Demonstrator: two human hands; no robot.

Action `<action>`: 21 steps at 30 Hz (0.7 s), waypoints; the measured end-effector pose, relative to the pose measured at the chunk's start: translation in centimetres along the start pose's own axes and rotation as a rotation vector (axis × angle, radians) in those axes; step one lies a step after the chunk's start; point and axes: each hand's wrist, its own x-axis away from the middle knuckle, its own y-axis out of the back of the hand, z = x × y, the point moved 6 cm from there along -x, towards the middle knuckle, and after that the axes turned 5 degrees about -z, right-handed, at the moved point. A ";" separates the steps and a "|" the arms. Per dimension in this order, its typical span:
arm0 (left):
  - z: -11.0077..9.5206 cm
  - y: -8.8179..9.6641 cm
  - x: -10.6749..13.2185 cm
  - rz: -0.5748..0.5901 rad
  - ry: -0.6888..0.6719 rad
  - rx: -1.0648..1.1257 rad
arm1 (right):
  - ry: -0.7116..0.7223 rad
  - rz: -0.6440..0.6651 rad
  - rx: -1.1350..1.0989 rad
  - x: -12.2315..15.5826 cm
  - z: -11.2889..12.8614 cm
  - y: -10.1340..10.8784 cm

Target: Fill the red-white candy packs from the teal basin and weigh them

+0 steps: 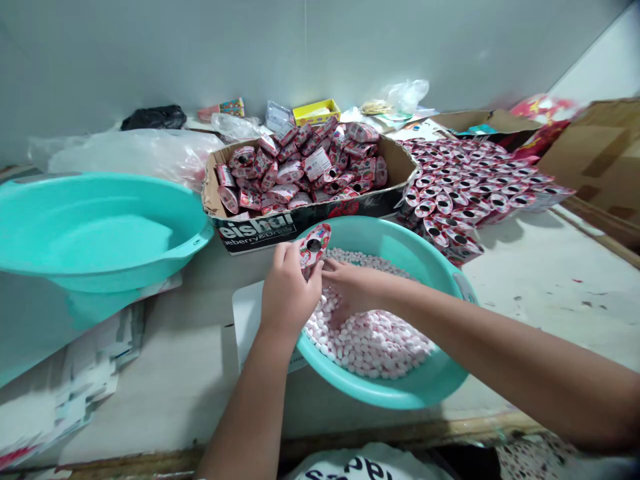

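Observation:
My left hand (290,287) is closed around a small red-and-white candy box (315,245), holding it above the rim of a turquoise basin (385,397). The box's oval end, with a dark round hole, faces up. White and pale pink candies (385,343) lie heaped in the basin. My right hand (350,283) reaches in among them, close beside the box. Its fingertips are hidden by the candies and the left hand, so whether it holds any does not show.
Behind the basin, a cardboard carton (260,230) is piled with similar boxes. More boxes (465,180) stand upright in packed rows to the right. Another turquoise basin (100,260) sits at left, near stacked flat cards (95,373). A brown cardboard box (595,153) stands far right.

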 end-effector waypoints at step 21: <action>0.1 -0.6 0.2 0.063 -0.024 -0.057 | 0.338 -0.002 0.210 1.2 -3.1 1.0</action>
